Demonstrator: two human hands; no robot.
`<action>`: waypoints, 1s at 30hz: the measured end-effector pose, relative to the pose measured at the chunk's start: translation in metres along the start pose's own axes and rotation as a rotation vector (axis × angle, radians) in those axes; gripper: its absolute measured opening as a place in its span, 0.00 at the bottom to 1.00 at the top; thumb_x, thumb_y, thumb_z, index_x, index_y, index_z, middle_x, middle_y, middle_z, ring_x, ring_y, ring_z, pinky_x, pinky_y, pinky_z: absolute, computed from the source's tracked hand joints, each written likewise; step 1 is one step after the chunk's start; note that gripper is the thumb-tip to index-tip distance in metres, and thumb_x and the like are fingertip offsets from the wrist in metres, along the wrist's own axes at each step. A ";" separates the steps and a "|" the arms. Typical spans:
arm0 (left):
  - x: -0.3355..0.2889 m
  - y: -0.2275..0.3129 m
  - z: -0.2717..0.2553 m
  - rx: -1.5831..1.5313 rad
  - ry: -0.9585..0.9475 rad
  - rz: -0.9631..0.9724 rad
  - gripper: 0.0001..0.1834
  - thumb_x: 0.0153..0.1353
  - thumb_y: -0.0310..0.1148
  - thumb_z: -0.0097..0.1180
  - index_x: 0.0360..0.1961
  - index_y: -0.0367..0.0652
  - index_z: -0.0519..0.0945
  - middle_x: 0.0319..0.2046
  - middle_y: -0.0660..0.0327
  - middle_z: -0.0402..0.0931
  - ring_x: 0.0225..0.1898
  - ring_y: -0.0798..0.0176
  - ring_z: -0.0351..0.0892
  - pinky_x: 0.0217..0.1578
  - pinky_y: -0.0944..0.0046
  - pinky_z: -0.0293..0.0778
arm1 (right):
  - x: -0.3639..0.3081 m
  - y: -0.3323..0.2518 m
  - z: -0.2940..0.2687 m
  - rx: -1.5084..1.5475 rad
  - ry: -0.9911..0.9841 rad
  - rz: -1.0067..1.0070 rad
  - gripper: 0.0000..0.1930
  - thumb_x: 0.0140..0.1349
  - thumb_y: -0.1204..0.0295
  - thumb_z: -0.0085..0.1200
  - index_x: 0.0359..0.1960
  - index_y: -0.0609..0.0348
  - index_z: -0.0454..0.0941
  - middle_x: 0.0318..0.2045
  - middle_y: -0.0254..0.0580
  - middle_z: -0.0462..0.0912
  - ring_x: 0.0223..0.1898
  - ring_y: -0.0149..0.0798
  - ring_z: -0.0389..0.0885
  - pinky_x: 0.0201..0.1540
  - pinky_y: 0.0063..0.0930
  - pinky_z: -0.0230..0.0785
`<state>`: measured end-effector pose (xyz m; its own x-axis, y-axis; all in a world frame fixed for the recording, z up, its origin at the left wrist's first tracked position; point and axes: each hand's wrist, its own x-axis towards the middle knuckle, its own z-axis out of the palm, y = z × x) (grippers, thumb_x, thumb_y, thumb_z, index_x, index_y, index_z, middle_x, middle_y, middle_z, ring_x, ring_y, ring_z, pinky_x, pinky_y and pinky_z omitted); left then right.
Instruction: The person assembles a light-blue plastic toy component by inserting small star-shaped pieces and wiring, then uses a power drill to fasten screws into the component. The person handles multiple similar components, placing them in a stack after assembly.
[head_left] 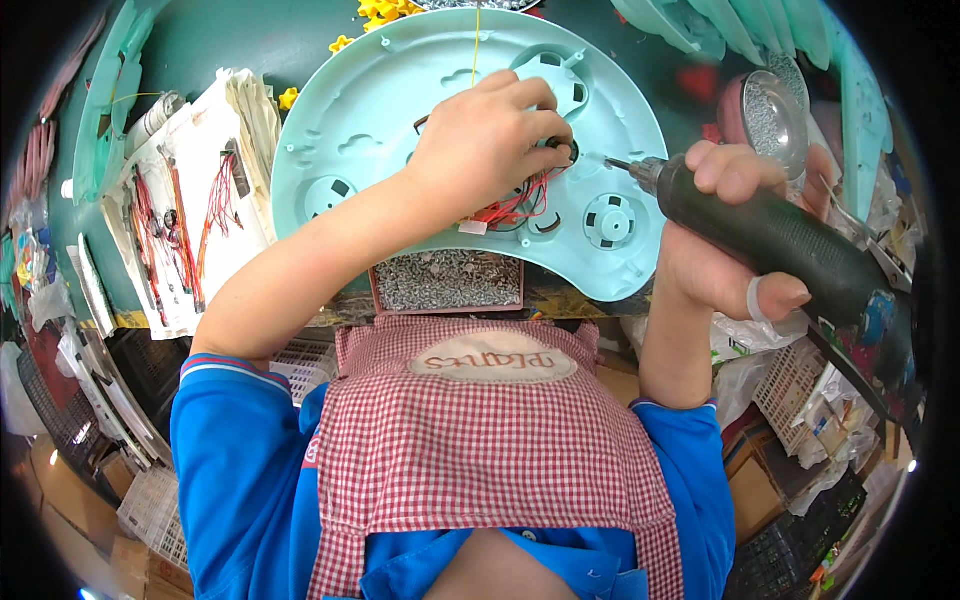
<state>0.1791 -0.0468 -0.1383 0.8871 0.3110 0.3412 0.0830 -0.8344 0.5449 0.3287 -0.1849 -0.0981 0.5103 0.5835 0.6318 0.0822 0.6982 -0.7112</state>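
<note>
A curved mint-green plastic shell point(390, 90) lies hollow side up on the bench, with moulded posts, rings and slots inside it. My left hand point(490, 140) reaches over the middle of it, fingers curled down around a small black part point(572, 153) that they partly hide. Thin red wires point(515, 208) bunch up beneath that hand, beside a small white tag point(473, 228). In my right hand point(700, 270) is a black electric screwdriver point(790, 235), held at the shell's right side. Its bit point(625, 165) points left toward my left fingertips, a short distance from them.
A red tray of screws point(450, 283) sits at the bench's front edge. On the left lie red wire harnesses point(165, 230) on white sheets. More green shells point(770, 30) stand at the far right, near a clear bowl of small metal pieces point(770, 115). Yellow parts point(385, 12) lie behind.
</note>
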 end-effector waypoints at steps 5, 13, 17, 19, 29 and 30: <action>0.020 0.009 -0.006 0.098 0.041 0.150 0.08 0.44 0.38 0.67 0.25 0.49 0.83 0.33 0.71 0.77 0.41 0.64 0.72 0.38 0.62 0.73 | 0.002 0.007 0.001 0.061 -0.010 0.007 0.51 0.51 0.29 0.49 0.63 0.61 0.57 0.28 0.43 0.75 0.30 0.40 0.72 0.38 0.40 0.65; 0.029 -0.002 0.009 0.130 -0.028 0.303 0.11 0.48 0.38 0.66 0.31 0.48 0.79 0.27 0.69 0.74 0.35 0.62 0.73 0.36 0.62 0.71 | 0.009 -0.011 -0.002 0.058 -0.058 0.006 0.52 0.48 0.28 0.52 0.65 0.56 0.58 0.30 0.40 0.75 0.31 0.38 0.72 0.38 0.37 0.63; 0.025 -0.004 0.004 0.105 0.026 0.333 0.13 0.51 0.43 0.62 0.23 0.47 0.75 0.25 0.70 0.74 0.35 0.64 0.72 0.37 0.63 0.73 | 0.014 -0.006 0.002 0.093 -0.141 0.013 0.52 0.47 0.27 0.51 0.65 0.54 0.60 0.31 0.38 0.73 0.32 0.37 0.70 0.38 0.37 0.61; 0.021 -0.006 0.004 0.098 0.040 0.324 0.13 0.50 0.43 0.63 0.23 0.47 0.75 0.25 0.69 0.73 0.34 0.65 0.72 0.36 0.64 0.73 | 0.015 -0.005 0.004 0.094 -0.155 0.014 0.52 0.47 0.27 0.51 0.65 0.54 0.60 0.31 0.37 0.73 0.32 0.37 0.70 0.38 0.37 0.62; 0.011 0.003 0.001 -0.192 0.012 0.071 0.09 0.45 0.33 0.69 0.28 0.45 0.83 0.24 0.66 0.79 0.30 0.60 0.75 0.31 0.62 0.72 | 0.007 -0.004 0.011 0.065 0.069 0.049 0.51 0.46 0.25 0.47 0.62 0.52 0.64 0.28 0.37 0.73 0.28 0.36 0.69 0.37 0.36 0.62; 0.010 0.004 0.000 -0.194 0.012 0.051 0.09 0.45 0.32 0.69 0.28 0.45 0.83 0.24 0.66 0.79 0.30 0.61 0.75 0.31 0.62 0.72 | 0.008 -0.003 0.012 0.072 0.069 0.047 0.50 0.46 0.25 0.47 0.62 0.52 0.65 0.27 0.37 0.73 0.28 0.36 0.68 0.37 0.35 0.62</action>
<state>0.1883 -0.0468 -0.1331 0.8823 0.2774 0.3804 -0.0518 -0.7459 0.6640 0.3223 -0.1781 -0.0873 0.5701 0.5878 0.5740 -0.0034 0.7003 -0.7139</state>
